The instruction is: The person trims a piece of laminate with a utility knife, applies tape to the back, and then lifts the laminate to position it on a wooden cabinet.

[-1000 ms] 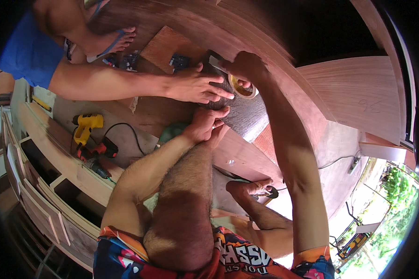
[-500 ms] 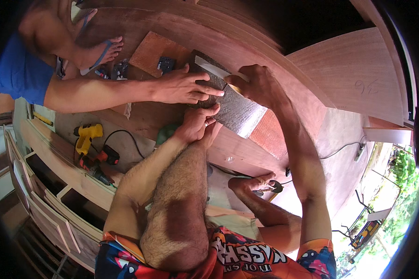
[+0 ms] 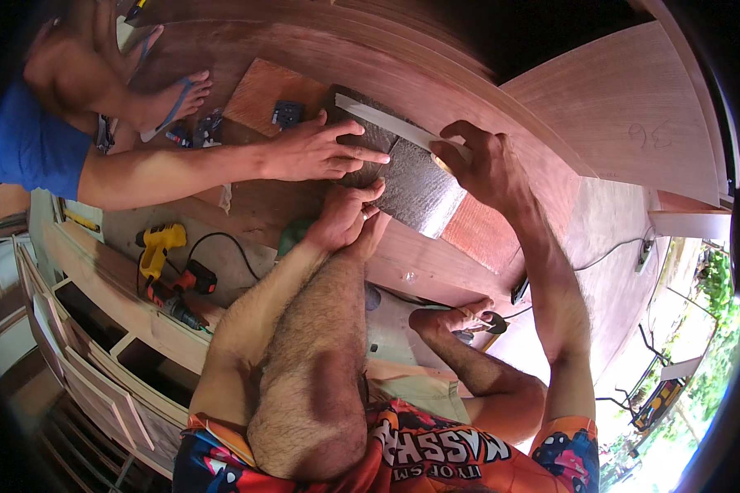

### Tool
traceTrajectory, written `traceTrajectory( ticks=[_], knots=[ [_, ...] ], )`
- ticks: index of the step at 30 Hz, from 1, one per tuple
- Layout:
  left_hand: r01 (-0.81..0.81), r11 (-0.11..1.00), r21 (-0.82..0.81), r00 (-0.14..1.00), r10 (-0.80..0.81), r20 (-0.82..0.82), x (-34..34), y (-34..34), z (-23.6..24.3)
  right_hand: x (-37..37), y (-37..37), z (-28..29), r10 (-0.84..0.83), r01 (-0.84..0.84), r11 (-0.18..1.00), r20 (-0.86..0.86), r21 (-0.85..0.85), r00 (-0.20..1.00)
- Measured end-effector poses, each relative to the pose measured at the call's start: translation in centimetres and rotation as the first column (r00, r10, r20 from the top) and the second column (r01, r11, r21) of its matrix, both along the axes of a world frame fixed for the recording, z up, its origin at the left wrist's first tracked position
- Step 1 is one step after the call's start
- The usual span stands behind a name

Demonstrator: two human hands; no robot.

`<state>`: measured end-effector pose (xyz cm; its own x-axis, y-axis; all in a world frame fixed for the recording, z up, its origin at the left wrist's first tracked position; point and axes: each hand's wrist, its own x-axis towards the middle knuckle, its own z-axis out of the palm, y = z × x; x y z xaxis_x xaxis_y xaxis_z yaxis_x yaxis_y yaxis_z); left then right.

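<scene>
My right hand (image 3: 487, 164) is closed around a roll of pale tape (image 3: 441, 162). A whitish strip of tape (image 3: 378, 116) runs from the roll leftward along the far edge of a dark, shiny textured sheet (image 3: 423, 186). At the sheet's near edge lies my left hand (image 3: 347, 215), a ring on one finger. Its fingers are stretched out, close above my bare foot (image 3: 373, 236); their contact with the sheet is partly hidden. A co-worker's hand (image 3: 316, 152) reaches in from the left, fingers spread on the sheet.
Reddish-brown textured pieces (image 3: 481, 234) (image 3: 271, 97) lie beside the sheet, one under a small dark square part (image 3: 288, 114). A yellow power tool (image 3: 161, 244) and a red-black drill (image 3: 177, 300) stand at left by a wooden frame (image 3: 123, 329). A cable (image 3: 610, 256) runs at right.
My right hand has moved to the right with the tape roll, and a longer strip of tape now shows. My left hand and the co-worker's hand have hardly moved.
</scene>
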<state>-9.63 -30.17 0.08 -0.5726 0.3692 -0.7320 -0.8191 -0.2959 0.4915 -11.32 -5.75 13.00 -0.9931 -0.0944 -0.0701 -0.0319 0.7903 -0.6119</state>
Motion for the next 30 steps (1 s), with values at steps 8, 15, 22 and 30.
traceTrajectory(
  ticks=[8,15,22,30],
  knots=[
    [-0.039,0.998,0.057,0.999,0.039,-0.001,0.4,-0.7,-1.3,0.8,-0.8,-0.2,-0.06,0.049,0.993,0.097,0.109,0.993],
    [-0.028,0.994,0.103,0.999,0.03,-0.023,0.4,-1.1,-2.1,2.5,-0.2,-0.5,-0.168,0.153,0.98,0.126,0.124,0.978],
    [-0.072,0.992,0.104,0.997,0.073,-0.004,0.5,-0.5,-2.5,4.4,2.7,-2.1,-0.207,0.189,0.969,0.105,0.16,0.973],
    [-0.052,0.988,0.148,0.997,0.059,-0.04,0.4,-0.9,-2.4,4.1,2.0,-1.6,-0.355,0.306,0.934,0.373,0.187,0.857]
  ],
)
